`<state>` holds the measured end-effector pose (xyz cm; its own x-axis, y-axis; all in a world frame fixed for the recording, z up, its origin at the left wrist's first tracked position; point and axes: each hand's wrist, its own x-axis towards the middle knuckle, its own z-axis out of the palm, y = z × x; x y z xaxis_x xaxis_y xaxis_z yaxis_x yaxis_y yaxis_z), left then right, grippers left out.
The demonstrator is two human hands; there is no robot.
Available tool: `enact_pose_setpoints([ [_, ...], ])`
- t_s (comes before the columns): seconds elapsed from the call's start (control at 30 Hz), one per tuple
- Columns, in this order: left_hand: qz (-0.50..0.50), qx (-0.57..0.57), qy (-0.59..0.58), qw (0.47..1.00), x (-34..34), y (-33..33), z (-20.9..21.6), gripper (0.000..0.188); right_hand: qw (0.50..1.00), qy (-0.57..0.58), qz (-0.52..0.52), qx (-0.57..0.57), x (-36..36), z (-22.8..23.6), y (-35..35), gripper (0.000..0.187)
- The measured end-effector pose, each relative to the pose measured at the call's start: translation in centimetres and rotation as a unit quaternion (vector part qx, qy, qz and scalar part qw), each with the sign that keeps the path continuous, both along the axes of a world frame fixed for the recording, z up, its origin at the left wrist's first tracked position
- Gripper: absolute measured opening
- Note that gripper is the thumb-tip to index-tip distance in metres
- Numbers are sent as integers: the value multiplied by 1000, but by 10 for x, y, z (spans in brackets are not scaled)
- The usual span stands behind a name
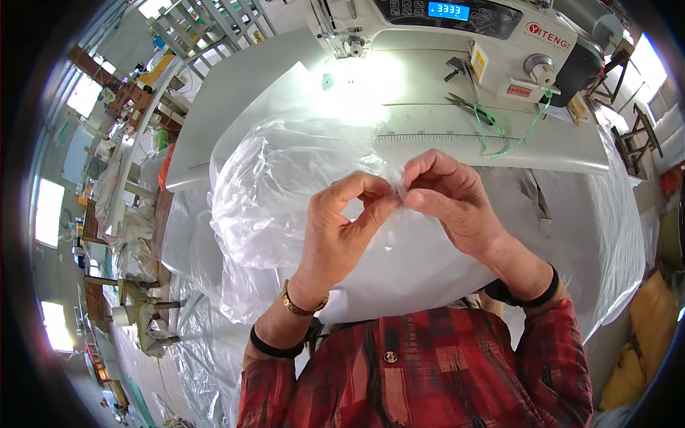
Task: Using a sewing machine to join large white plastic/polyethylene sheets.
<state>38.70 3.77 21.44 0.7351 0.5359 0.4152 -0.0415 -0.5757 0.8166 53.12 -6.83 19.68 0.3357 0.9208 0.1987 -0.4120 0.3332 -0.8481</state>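
Note:
My left hand (348, 221) and my right hand (451, 203) meet in front of me, thumbs and forefingers pinched on a small gathered bit of clear plastic film. A large crumpled sheet of clear plastic film (264, 185) spreads over the table to the left of my hands and hangs toward my lap. Beyond my hands stands a white sewing machine (428, 39), its lamp glaring on the plate below the needle. What exactly lies between the fingertips is too small to make out beyond its see-through look.
Scissors (471, 108) with a green cord (514, 148) lie on the grey machine table (571, 146), right of the ruler strip (449, 138). A wooden stool (143, 314) stands on the floor at left. Yellow cloth (635, 357) lies at the lower right.

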Motion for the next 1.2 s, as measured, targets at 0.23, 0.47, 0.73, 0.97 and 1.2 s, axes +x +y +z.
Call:
enact_pose_setpoints([
  [0.23,-34,-286,-110,951,-16,14,-1,7,972,-228,-51,6,7,-7,-5,8],
  [0.47,11,-275,-140,951,-43,31,42,9,626,-767,84,-113,45,-49,-44,24],
  [0.73,17,-201,-144,969,-58,33,75,11,691,-653,-188,247,1,61,-2,45],
  [0.97,60,-31,-198,978,-84,60,144,16,513,-841,174,-14,-15,-53,4,28],
  [1.2,95,65,-139,984,-99,44,179,21,727,-610,-155,275,-31,101,16,47],
])
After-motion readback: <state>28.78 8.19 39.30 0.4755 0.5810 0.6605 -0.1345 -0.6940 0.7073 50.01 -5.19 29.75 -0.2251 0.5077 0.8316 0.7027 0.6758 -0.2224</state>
